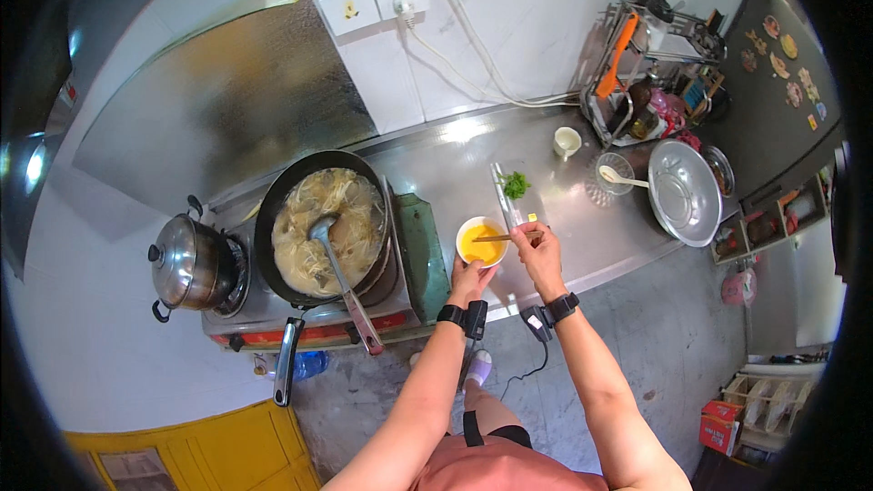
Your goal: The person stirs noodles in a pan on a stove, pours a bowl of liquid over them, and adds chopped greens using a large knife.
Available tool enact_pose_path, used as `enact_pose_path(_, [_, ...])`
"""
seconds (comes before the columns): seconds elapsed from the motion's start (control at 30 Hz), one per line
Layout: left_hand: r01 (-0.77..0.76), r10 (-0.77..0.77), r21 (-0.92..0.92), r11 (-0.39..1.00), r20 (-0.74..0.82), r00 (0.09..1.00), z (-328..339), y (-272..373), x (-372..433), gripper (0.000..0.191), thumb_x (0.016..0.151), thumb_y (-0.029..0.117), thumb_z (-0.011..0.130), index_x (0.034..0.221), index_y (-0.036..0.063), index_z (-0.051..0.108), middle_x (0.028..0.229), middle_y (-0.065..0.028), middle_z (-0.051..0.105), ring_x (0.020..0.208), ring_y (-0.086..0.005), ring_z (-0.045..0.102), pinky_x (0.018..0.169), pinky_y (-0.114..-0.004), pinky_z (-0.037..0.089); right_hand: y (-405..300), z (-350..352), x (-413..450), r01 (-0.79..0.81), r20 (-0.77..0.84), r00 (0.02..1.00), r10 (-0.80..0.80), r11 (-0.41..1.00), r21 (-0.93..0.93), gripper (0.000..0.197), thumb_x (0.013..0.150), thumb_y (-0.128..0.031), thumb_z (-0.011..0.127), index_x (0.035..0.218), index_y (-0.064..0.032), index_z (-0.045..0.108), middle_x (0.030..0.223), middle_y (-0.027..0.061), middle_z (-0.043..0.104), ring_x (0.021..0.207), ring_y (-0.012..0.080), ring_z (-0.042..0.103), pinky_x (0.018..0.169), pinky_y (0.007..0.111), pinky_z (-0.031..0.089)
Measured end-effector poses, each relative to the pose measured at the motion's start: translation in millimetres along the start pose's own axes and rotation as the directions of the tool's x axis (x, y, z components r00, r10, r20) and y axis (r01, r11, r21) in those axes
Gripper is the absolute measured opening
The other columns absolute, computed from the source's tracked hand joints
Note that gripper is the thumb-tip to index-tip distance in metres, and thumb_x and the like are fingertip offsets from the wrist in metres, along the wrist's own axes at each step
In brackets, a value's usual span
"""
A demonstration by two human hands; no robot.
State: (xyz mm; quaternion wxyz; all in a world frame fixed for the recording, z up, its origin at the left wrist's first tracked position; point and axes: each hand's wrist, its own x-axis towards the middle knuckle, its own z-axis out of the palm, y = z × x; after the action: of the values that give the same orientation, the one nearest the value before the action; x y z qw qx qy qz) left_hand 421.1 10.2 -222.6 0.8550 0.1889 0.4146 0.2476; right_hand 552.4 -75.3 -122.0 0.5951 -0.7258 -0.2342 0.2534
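My left hand (470, 279) grips the near side of a white bowl (503, 260) that holds beaten egg (480, 243). In my right hand (540, 256) are brown chopsticks (492, 239), their tips in the egg. Just beyond the bowl, chopped green herbs (514, 185) lie on a flat, see-through board or sheet beside a knife-like strip. To the left, a black wok (262, 245) on the gas stove holds noodle-like strands in cloudy broth (293, 218). A metal ladle (339, 269) rests in it, its handle over the near rim.
A lidded steel pot (187, 262) stands on the left burner. Rightward on the steel counter are a small white cup (567, 142), a glass bowl (614, 170) with a white spoon (624, 178), a large metal basin (684, 193) and a rack (672, 48) of kitchenware. The wok's handle (288, 361) juts past the stove's front.
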Motion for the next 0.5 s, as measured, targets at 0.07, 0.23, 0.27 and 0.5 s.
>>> enact_pose_path(0.07, [-0.011, 0.014, 0.059, 0.998, -0.046, 0.999, 3, 1, -2, 0.061, 0.095, -0.008, 0.048, 0.149, 0.0178, 0.039, 0.141, -0.0137, 0.055, 0.125, -0.0352, 0.063, 0.103, -0.050, 0.058, 9, 11, 5, 0.100, -0.034, 0.994, -0.099, 0.995, 0.013, 0.025, 0.094, -0.024, 0.076, 0.091, -0.0002, 0.072, 0.075, 0.0032, 0.070, 0.064, 0.0078, 0.059, 0.060, 0.026, 0.048])
enact_pose_path(0.23, [0.046, -0.044, 0.078, 0.996, -0.032, 0.999, 8, -5, -31, 0.055, 0.095, -0.005, 0.052, 0.147, 0.0114, 0.042, 0.138, -0.0147, 0.059, 0.121, -0.0345, 0.066, 0.098, -0.047, 0.061, 14, 3, -2, 0.136, -0.014, 0.990, -0.138, 0.985, -0.109, 0.030, 0.100, -0.024, 0.070, 0.083, 0.0006, 0.069, 0.070, 0.0001, 0.066, 0.066, 0.0080, 0.056, 0.060, 0.027, 0.045])
enact_pose_path(0.27, [0.050, -0.049, 0.123, 0.991, -0.012, 0.999, 10, -6, -42, 0.053, 0.096, -0.004, 0.053, 0.146, 0.0088, 0.042, 0.137, -0.0149, 0.059, 0.120, -0.0336, 0.066, 0.098, -0.046, 0.061, 15, -6, -4, 0.144, -0.029, 0.989, -0.148, 0.983, -0.112, 0.030, 0.099, -0.023, 0.070, 0.081, 0.0004, 0.069, 0.067, 0.0021, 0.065, 0.063, 0.0081, 0.056, 0.058, 0.028, 0.045])
enact_pose_path(0.5, [0.090, -0.127, 0.313, 0.945, 0.101, 0.987, 35, 22, -168, 0.052, 0.093, -0.002, 0.053, 0.143, 0.0003, 0.041, 0.131, -0.0176, 0.061, 0.111, -0.0325, 0.070, 0.091, -0.043, 0.064, -90, -61, -62, 0.216, 0.062, 0.976, -0.206, 0.931, -0.295, 0.029, 0.097, -0.021, 0.071, 0.078, -0.0003, 0.064, 0.062, -0.0006, 0.058, 0.059, 0.0070, 0.049, 0.054, 0.029, 0.040])
